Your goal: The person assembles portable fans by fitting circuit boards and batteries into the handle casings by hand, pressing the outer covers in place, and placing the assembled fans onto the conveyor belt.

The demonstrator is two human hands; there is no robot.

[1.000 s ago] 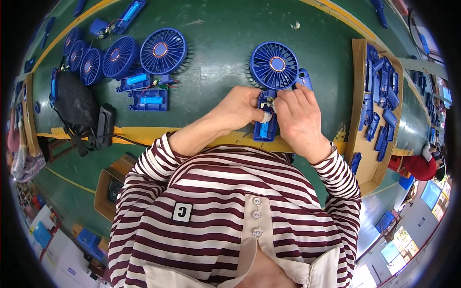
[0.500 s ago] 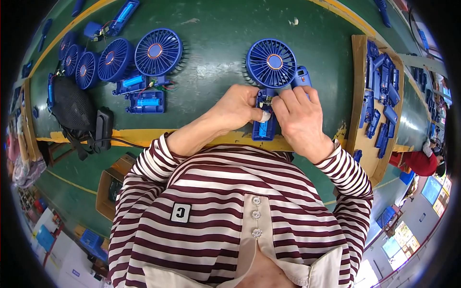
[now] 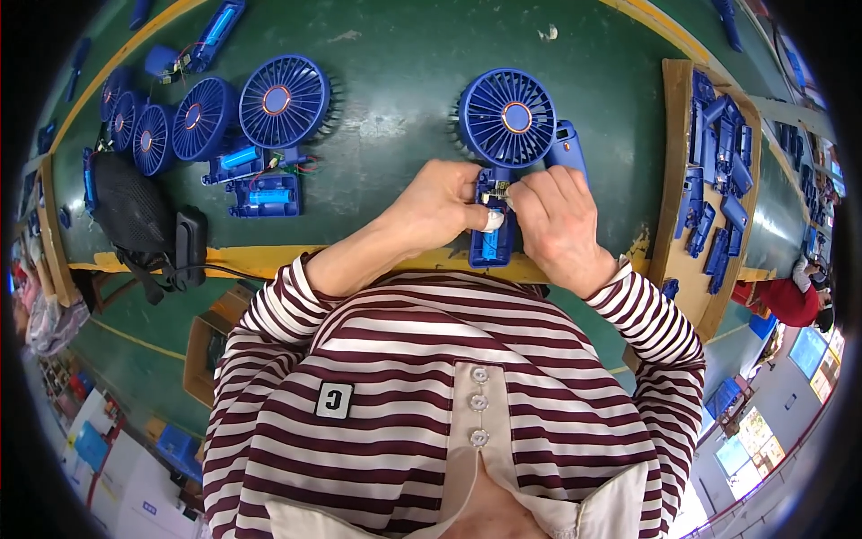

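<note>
A blue handheld fan lies on the green table, its round grille away from me. Its opened handle points toward me, showing a light-blue battery and a small circuit board. My left hand grips the handle from the left, its thumb, with a whitish covering at the tip, pressed over the battery. From the right, my right hand has its fingers pinched at the circuit board; whatever they hold is hidden. A blue handle cover lies just beyond my right hand.
Several blue fans stand in a row at the left, near open handles with batteries. A black mesh bag sits at the table's left front. At the right, a cardboard box holds several blue handle parts.
The view has shifted slightly, so the fans at the left appear a little farther left. My hands stay on the same fan handle, with the right fingers moved slightly at the circuit board.
</note>
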